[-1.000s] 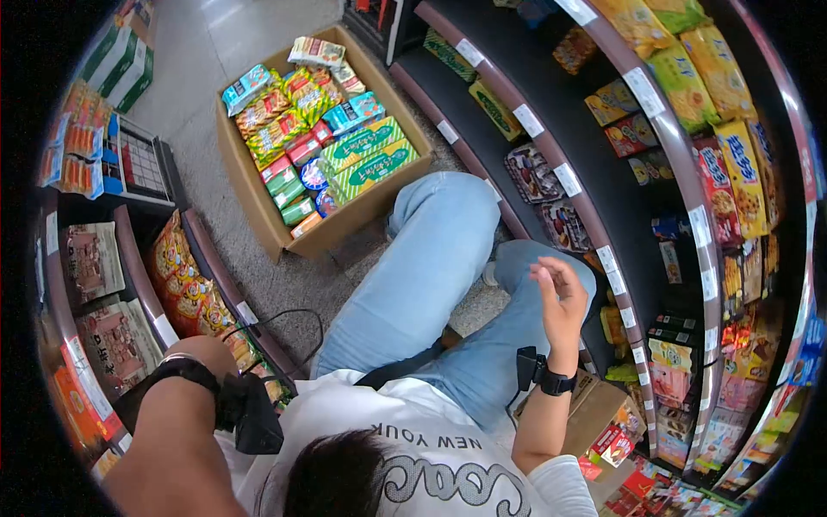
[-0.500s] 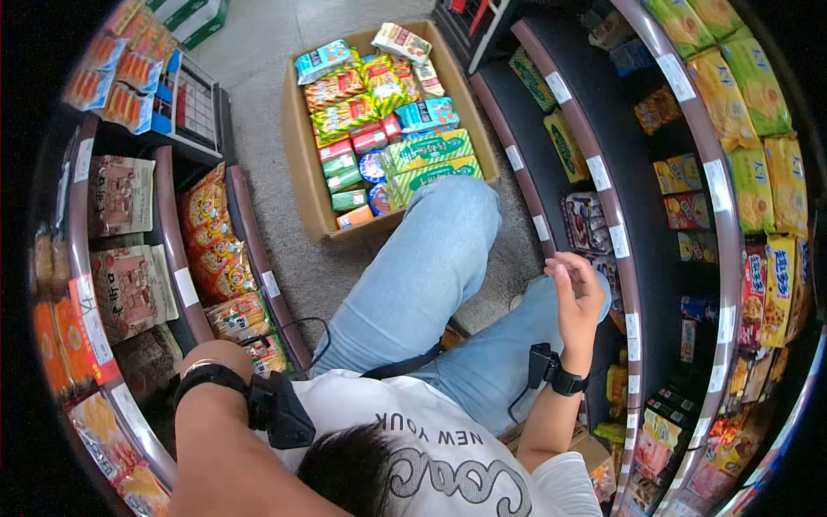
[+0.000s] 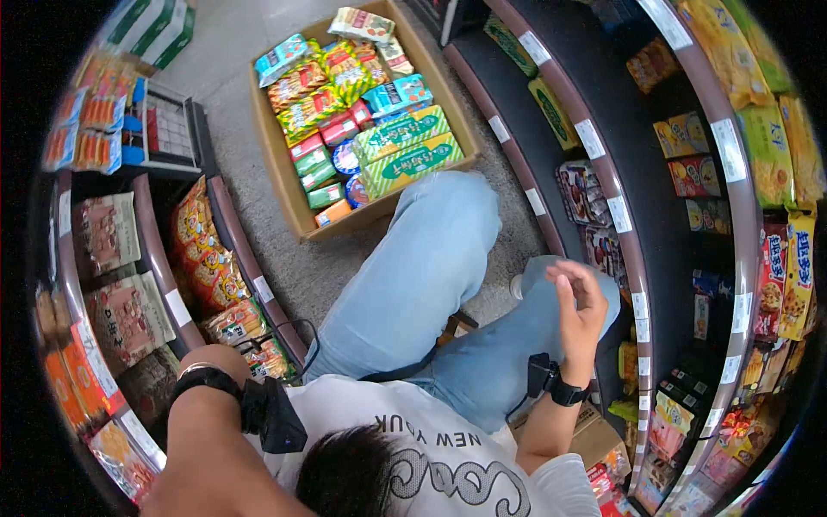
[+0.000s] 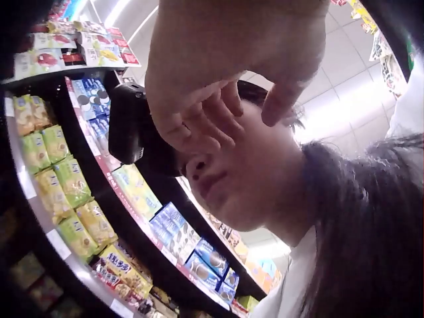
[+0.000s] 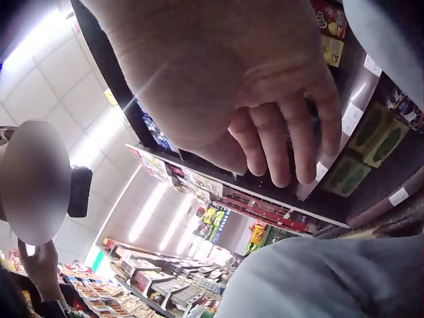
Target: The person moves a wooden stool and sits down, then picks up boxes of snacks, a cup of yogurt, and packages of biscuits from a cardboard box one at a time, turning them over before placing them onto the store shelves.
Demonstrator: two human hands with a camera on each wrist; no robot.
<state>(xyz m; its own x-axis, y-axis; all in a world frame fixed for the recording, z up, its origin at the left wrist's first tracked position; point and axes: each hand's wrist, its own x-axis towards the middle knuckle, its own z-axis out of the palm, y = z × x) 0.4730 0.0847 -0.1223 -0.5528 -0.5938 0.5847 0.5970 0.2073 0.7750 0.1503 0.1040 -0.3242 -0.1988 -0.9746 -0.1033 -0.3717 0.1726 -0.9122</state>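
My left hand (image 4: 232, 56) is raised in front of the face in the left wrist view. Its fingers (image 4: 215, 122) hang loosely bent with nothing in them, right beside a black head-worn camera (image 4: 129, 126). Over the bent knee (image 3: 556, 289), my right hand (image 3: 581, 306) is held up with relaxed fingers and holds nothing. A large cardboard box (image 3: 297, 211) stands on the floor ahead, past the other knee. It is filled with snack packs, among them green striped cartons (image 3: 405, 168), a blue pack (image 3: 280, 59) and yellow-red bags (image 3: 312, 114).
Snack shelves (image 3: 616, 215) rise close on the right, with yellow and green packs (image 3: 767, 155). Lower shelves (image 3: 159, 250) on the left hold bagged snacks. Another cardboard box (image 3: 581, 431) lies behind the right forearm. A thin black cable (image 3: 312, 332) crosses near the left shelf.
The head view has turned, so the box and shelves sit further right than a second ago, after swinging slightly back left. Both hands keep nearly the same pose.
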